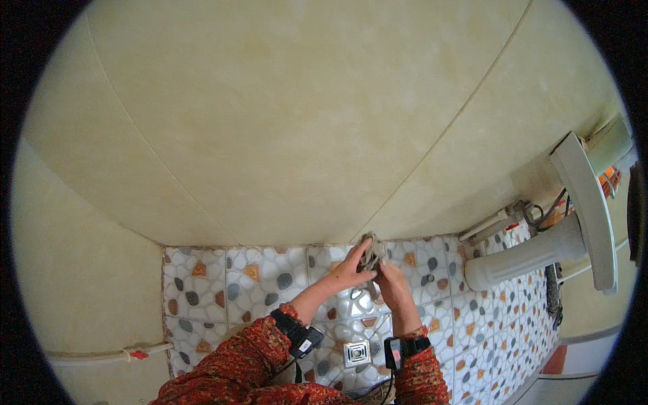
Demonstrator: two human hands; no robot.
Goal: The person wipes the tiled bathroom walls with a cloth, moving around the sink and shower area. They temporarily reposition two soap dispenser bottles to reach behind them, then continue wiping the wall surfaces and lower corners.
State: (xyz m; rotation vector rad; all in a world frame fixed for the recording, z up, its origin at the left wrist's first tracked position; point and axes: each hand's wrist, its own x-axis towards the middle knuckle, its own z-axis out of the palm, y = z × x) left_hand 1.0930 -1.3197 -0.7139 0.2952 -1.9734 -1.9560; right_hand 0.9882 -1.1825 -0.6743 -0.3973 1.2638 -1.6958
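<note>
A crumpled grey cloth (pixel 373 251) is bunched between my two hands, in front of me over the pebble-patterned floor. My left hand (pixel 349 271) grips it from the left, thumb pointing right across its lower side. From the right, my right hand (pixel 392 283) holds the cloth's lower part, and a short end hangs below. The fingers behind the cloth are partly hidden. Both wrists carry black straps with small boxes over red patterned sleeves.
A pale tiled wall (pixel 283 126) rises just beyond my hands. To the right stands a white pedestal washbasin (pixel 526 253) with pipes and hoses behind it. A square metal floor drain (pixel 357 353) lies below my hands. A white pipe with a red valve handle (pixel 138 355) runs along the left wall.
</note>
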